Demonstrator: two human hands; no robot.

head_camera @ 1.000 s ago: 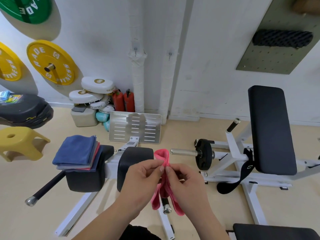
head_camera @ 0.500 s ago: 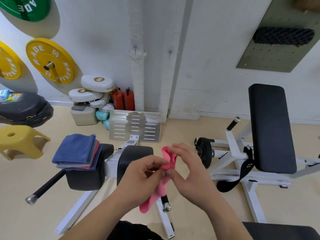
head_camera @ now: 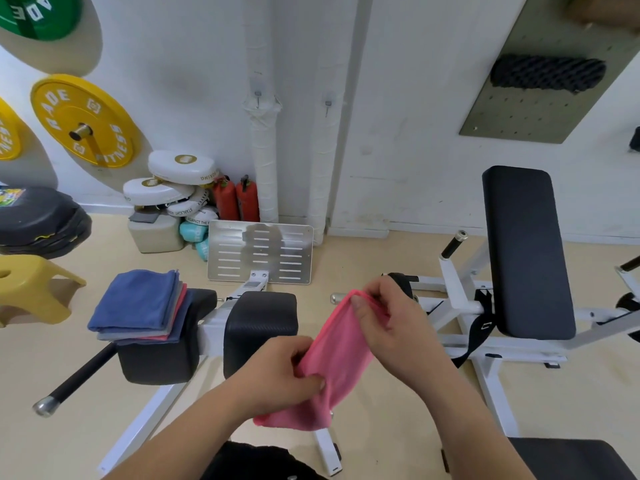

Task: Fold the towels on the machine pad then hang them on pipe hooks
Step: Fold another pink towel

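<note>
At frame centre, the left hand (head_camera: 277,372) pinches the soft pink cloth towel (head_camera: 332,362) at its lower part. The right hand (head_camera: 391,323) pinches its upper edge, with the cloth stretched diagonally between both sets of closed fingers.

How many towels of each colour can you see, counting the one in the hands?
Pink: 2, one held by the hands, one in the stack
Blue: 2, top and bottom of the stack
Grey: 1, in the stack
Total: 5 towels showing; thin layers could hide more.
</note>
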